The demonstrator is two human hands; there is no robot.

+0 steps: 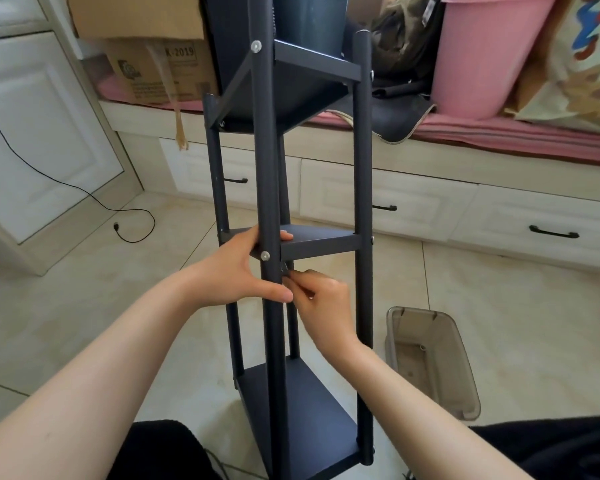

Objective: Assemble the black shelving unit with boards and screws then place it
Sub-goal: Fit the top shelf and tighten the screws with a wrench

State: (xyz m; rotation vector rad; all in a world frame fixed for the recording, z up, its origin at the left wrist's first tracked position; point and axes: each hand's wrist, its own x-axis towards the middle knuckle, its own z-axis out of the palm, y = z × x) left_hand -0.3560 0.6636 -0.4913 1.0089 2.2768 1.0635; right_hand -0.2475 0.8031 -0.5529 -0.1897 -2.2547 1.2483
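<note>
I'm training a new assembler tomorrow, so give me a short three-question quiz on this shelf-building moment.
1. True or false: the left hand grips the front pole at the middle board.
2. Which lies on the floor right of the shelving unit? A) clear plastic bin B) hammer C) drill
3. Fill in: the right hand pinches a small ____ tool under the middle board.

Key: 1 true; 2 A; 3 metal, its type too small to tell.
</note>
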